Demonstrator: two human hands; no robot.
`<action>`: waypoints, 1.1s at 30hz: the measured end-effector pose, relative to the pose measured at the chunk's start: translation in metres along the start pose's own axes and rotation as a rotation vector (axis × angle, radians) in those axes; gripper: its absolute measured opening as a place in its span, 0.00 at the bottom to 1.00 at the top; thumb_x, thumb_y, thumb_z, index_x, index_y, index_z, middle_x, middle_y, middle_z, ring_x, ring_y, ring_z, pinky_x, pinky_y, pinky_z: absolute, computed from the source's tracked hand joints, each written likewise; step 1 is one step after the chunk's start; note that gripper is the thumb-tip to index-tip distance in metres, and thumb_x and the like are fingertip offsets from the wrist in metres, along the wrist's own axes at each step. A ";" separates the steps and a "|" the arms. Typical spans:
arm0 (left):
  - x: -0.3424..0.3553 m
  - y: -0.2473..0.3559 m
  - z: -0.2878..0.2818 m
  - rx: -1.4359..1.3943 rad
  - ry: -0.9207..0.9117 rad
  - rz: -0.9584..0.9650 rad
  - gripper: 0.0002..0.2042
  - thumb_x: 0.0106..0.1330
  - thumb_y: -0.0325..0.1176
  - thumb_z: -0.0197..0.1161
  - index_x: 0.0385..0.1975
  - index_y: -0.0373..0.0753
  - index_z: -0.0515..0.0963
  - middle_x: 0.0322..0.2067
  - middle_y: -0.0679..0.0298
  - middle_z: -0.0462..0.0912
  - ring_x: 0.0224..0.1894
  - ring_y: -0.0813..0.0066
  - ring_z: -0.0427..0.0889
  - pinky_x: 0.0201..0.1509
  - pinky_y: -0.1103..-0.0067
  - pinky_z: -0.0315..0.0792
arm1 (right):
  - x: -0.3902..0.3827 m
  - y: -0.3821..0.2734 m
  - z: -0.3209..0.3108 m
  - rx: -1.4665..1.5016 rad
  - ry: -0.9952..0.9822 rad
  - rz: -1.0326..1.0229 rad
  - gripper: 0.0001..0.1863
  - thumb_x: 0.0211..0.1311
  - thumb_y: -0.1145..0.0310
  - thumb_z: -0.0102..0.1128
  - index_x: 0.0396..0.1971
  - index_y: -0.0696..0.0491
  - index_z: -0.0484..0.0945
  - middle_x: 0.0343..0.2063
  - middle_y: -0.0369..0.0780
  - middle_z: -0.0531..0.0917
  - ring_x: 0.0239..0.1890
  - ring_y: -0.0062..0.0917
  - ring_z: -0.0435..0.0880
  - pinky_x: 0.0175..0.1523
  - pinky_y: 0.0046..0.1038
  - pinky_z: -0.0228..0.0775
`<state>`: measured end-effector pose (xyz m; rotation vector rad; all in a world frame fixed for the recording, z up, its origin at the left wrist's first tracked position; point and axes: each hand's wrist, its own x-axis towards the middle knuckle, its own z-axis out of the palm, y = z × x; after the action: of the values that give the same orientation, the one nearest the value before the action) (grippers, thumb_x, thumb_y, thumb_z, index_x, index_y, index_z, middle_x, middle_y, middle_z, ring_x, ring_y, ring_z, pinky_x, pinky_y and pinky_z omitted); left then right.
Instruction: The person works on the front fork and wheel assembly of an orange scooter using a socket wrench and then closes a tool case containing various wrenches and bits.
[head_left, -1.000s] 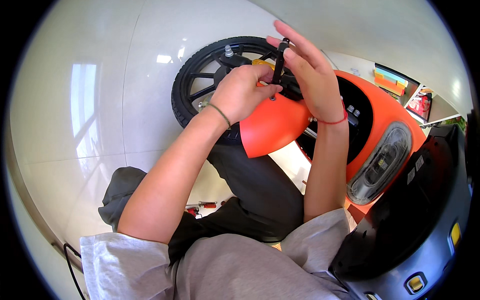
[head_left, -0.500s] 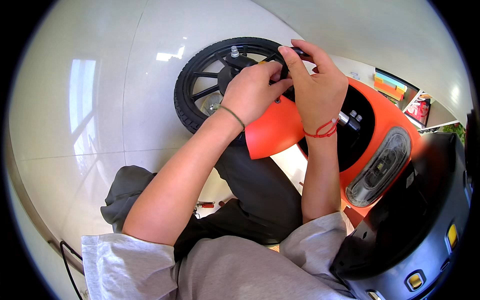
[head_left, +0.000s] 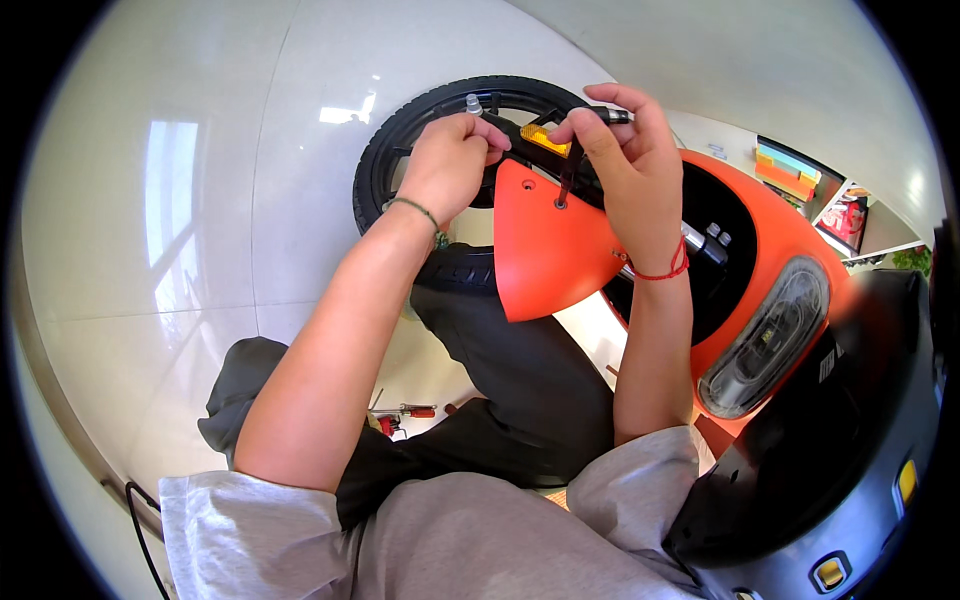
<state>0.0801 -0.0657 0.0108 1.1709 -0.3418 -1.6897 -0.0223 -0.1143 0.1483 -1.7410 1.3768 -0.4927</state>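
An orange curved fender (head_left: 540,270) with bolt holes lies over the front fork beside a black spoked wheel (head_left: 385,130), with a yellow reflector (head_left: 540,137) showing above it. My right hand (head_left: 630,180) grips a black tool (head_left: 612,115), whose dark shaft runs down toward a bolt (head_left: 561,203) on the fender. My left hand (head_left: 450,160) is curled, fingertips pinched at the black fork just left of the reflector; whatever they hold is hidden.
An orange scooter body (head_left: 790,220) with a clear lamp (head_left: 765,335) is at the right, beside a black curved panel (head_left: 800,450). Red-handled tools (head_left: 415,410) lie by my dark-trousered legs (head_left: 500,390). A shelf with colourful items (head_left: 785,170) stands beyond the scooter.
My left hand has moved leftward off the upright tool, uncovering the reflector and more of the fender. My right hand's fingers, extended earlier, have curled around the top of the tool.
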 end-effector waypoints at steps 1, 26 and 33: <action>0.001 -0.004 0.000 0.006 -0.028 0.024 0.10 0.61 0.21 0.47 0.31 0.30 0.79 0.31 0.59 0.82 0.37 0.74 0.80 0.43 0.79 0.74 | 0.001 0.000 -0.001 -0.031 0.034 -0.054 0.13 0.65 0.71 0.57 0.44 0.61 0.70 0.29 0.39 0.83 0.30 0.15 0.80 0.34 0.15 0.70; 0.013 -0.006 0.010 0.283 -0.187 0.107 0.08 0.67 0.23 0.54 0.43 0.28 0.71 0.30 0.59 0.81 0.34 0.77 0.82 0.40 0.81 0.76 | 0.007 0.010 -0.023 0.220 0.234 -0.044 0.16 0.66 0.79 0.50 0.53 0.63 0.65 0.39 0.44 0.81 0.43 0.26 0.82 0.41 0.18 0.71; 0.018 -0.008 0.012 0.260 -0.244 0.062 0.06 0.66 0.24 0.56 0.40 0.29 0.73 0.30 0.61 0.80 0.32 0.79 0.81 0.38 0.81 0.76 | 0.010 0.016 -0.014 0.217 0.251 0.013 0.14 0.65 0.78 0.54 0.49 0.64 0.70 0.38 0.45 0.83 0.43 0.27 0.83 0.42 0.19 0.73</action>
<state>0.0655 -0.0808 0.0016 1.1265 -0.7607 -1.7745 -0.0392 -0.1300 0.1418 -1.5309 1.4465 -0.8444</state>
